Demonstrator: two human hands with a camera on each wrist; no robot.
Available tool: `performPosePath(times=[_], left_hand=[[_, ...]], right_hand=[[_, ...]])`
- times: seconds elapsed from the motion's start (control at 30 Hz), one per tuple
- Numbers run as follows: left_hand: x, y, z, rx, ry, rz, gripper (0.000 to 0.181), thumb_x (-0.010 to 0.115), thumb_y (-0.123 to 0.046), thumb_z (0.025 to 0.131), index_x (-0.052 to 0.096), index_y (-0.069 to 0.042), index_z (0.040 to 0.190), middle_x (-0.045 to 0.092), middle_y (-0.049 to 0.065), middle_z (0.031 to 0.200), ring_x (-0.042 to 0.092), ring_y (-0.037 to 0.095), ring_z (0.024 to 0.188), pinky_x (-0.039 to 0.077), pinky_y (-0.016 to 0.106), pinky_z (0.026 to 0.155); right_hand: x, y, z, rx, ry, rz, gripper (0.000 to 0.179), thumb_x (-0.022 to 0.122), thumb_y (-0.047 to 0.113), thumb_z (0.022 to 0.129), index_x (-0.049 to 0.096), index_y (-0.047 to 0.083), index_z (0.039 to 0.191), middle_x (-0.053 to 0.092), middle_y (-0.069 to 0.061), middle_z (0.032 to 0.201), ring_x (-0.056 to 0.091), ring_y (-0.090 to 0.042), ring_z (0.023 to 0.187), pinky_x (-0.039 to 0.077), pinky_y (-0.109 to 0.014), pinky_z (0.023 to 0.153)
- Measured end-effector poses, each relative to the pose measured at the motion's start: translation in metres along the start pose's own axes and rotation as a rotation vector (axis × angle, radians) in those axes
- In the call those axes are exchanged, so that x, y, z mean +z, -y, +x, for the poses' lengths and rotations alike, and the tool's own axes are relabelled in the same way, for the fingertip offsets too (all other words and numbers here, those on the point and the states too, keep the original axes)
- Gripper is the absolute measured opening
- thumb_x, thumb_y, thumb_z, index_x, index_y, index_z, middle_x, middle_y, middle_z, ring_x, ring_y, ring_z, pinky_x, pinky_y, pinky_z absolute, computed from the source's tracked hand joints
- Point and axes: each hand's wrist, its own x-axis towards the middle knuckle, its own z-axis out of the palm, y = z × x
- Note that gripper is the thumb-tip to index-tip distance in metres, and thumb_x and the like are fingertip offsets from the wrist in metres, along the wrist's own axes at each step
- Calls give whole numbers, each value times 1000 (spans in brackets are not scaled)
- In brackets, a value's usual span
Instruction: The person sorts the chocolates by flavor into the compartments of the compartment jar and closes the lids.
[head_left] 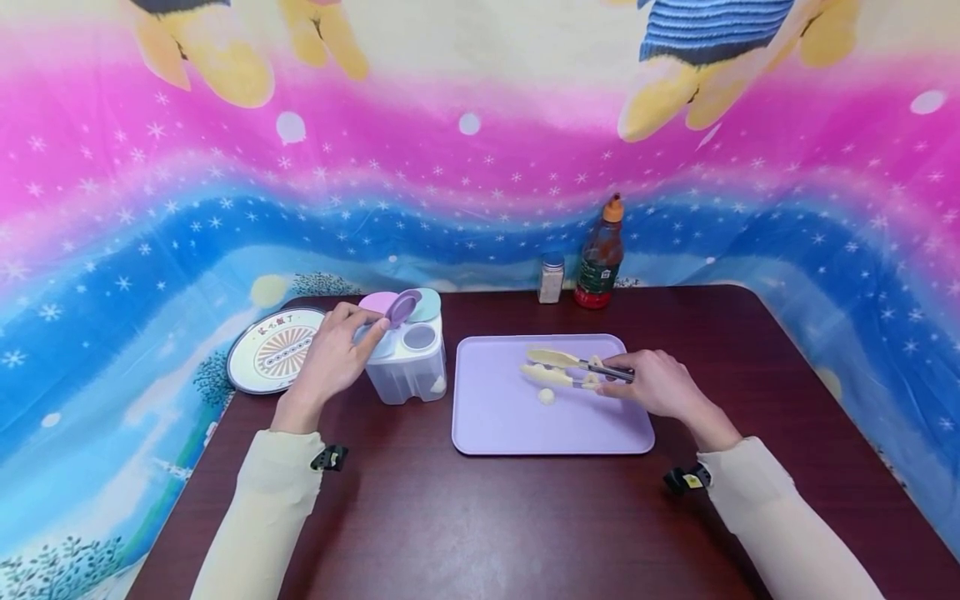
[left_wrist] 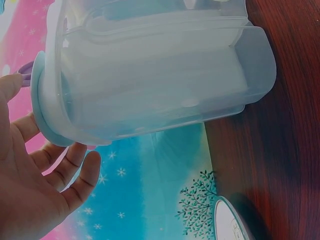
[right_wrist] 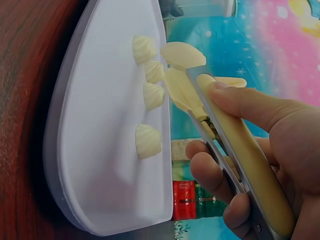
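Observation:
My left hand (head_left: 333, 354) pinches the raised purple lid (head_left: 403, 308) on a translucent storage box (head_left: 405, 379) that has several coloured lids. Beside that lid a round opening (head_left: 418, 337) shows in the box's top. In the left wrist view its other fingers spread loosely near the light-blue lid (left_wrist: 37, 100). On the right, my right hand (head_left: 663, 383) grips cream-tipped tongs (right_wrist: 245, 155), their tips parted over the lilac tray (head_left: 495, 425). Several small cream-coloured swirled pieces (right_wrist: 149, 141) sit on the tray near the tips; none is clearly between them.
A patterned oval plate (head_left: 258, 354) lies left of the box, partly behind my left hand. Behind the tray stand a small shaker jar (head_left: 551, 283) and a red sauce bottle (head_left: 600, 258). Dark wooden table (head_left: 480, 525) surrounds them, and a printed cloth hangs along its far edge.

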Motion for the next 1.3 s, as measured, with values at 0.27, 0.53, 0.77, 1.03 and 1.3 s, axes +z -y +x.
performPosePath(times=[0.27,0.53,0.77,1.03,1.3], left_hand=[[0,0,0,7,-6,-1,63,38,-58,103,61,-7,132,53,15,127,44,34,126,34,55,109],[0,0,-1,13,-11,-2,62,39,-56,103,62,-6,132,53,15,127,45,34,125,34,55,109],[0,0,-1,12,-7,-4,63,39,-57,103,62,-6,132,53,15,127,44,34,125,34,55,109],[0,0,-1,11,-7,-1,64,38,-57,103,61,-6,132,53,16,128,45,35,125,34,55,109],[-1,-1,-1,0,1,-4,64,38,-58,103,61,-6,133,52,15,128,44,34,126,34,56,110]], right_hand=[[-1,2,1,1,13,-21,57,81,47,80,72,14,125,74,-15,114,59,-18,80,40,-30,60],[-4,4,4,2,18,-66,57,80,48,80,71,16,126,73,-17,115,59,-19,78,39,-29,56],[-4,4,5,-10,9,-78,52,80,46,81,73,15,122,75,-15,111,58,-17,75,40,-29,56],[-1,0,4,0,6,-26,50,80,45,82,73,15,122,75,-12,107,55,-16,73,37,-30,56],[-1,-4,5,11,-14,35,52,78,47,83,72,16,124,74,-13,113,59,-19,83,38,-30,59]])
